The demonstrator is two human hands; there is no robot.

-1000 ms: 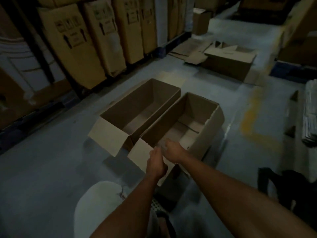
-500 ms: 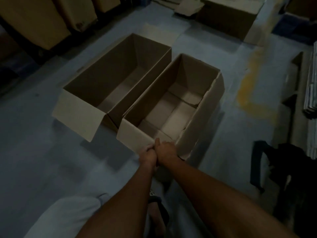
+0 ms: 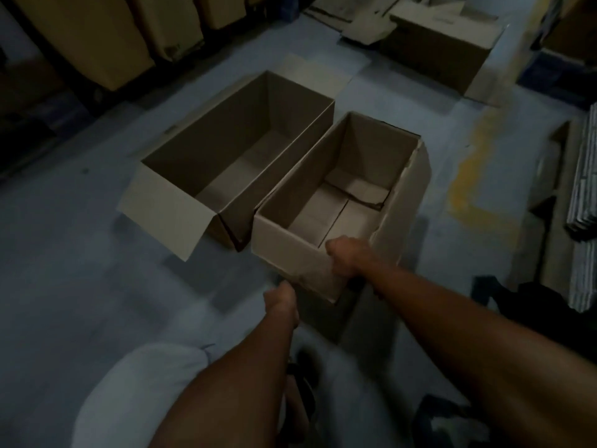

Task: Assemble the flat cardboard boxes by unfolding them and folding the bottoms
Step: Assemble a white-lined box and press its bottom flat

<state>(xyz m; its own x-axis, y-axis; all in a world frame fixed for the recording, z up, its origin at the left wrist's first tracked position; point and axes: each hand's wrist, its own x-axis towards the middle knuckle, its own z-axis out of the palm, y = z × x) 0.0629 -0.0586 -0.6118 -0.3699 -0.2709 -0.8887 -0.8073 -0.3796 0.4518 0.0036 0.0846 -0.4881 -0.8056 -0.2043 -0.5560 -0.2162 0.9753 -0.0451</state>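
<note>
Two open cardboard boxes stand side by side on the grey floor. The right box (image 3: 400,202) shows its folded bottom flaps inside. My right hand (image 3: 347,257) grips the near top flap of this box at its right end, fingers curled over the edge. My left hand (image 3: 282,300) hangs just below and left of that flap, fingers curled, apart from the cardboard and holding nothing that I can see. The left box (image 3: 206,156) sits open with its near flap folded outward.
Tall packed cartons (image 3: 97,37) lean along the far left wall. Another box (image 3: 436,50) and flat cardboard pieces (image 3: 361,24) lie at the back. A stack of flat sheets (image 3: 584,189) stands at the right. My foot in a sandal (image 3: 300,392) is below the hands.
My left hand has let go of the near flap and dropped down and left. My right hand stays on the flap. The camera tilted further down toward the boxes.
</note>
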